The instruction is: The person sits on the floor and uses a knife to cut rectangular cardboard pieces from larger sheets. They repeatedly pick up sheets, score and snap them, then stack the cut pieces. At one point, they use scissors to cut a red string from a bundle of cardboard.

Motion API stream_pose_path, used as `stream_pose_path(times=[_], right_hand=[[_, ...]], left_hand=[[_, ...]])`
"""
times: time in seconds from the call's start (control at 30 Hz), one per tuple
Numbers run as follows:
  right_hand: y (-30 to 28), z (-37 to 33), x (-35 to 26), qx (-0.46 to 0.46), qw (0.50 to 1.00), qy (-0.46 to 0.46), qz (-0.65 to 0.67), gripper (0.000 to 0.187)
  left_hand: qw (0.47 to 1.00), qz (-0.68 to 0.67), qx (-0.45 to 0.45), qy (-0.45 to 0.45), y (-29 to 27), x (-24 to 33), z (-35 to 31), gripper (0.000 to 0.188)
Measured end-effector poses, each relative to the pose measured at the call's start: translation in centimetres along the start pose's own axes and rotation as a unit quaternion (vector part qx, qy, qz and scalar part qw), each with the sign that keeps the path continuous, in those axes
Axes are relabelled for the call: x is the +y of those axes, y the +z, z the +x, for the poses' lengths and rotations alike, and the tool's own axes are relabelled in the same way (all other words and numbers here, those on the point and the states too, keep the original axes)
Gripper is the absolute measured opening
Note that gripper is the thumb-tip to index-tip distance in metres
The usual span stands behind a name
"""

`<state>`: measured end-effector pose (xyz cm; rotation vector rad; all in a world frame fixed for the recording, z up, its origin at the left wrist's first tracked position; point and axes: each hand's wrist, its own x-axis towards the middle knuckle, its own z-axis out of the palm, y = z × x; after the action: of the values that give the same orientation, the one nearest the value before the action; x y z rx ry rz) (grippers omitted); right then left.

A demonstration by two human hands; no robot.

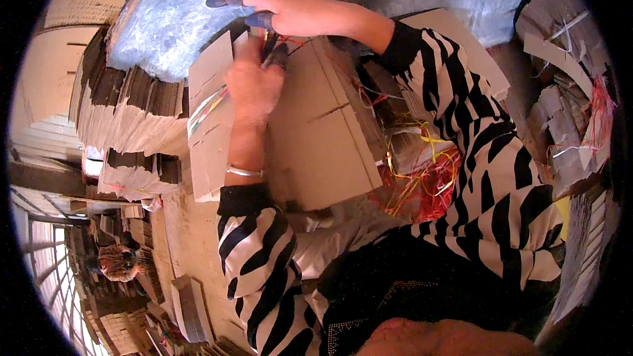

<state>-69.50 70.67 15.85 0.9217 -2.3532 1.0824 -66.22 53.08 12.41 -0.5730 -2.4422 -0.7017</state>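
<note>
The flat grey cardboard bundle [316, 125] lies across the person's lap, still loose on top. Their left hand [254, 86] presses down on it, fingers curled over a thin strand I can't make out. The right hand [297, 10], with dark rubber fingertip covers, is clenched at the bundle's far edge. Tangled red and yellow ties [422, 178] spill beside it; stacks of rough board [138, 118] stand beyond.

Cardboard workshop; stacked flat cardboard sheets [142, 122]

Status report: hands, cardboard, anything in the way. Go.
Left hand gripping the cardboard stack from above. Right hand, rubber fingertip covers on, at its top edge. Loose coloured strings tangled alongside.
</note>
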Motion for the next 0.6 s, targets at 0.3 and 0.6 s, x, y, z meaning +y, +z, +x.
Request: stream_pose_path(times=[0.3, 0.6], right_hand=[[1.2, 0.0, 4.4, 0.130, 0.987, -0.016, 0.093, 0.038], [4.7, -1.6, 2.8, 0.039, 0.996, 0.012, 0.082, 0.044]], left_hand=[[0.941, -0.263, -0.136, -0.166, 1.5, -3.3, 1.0, 0.022], [0.961, -0.213, -0.001, -0.175, 0.1, -2.7, 1.3, 0.024]])
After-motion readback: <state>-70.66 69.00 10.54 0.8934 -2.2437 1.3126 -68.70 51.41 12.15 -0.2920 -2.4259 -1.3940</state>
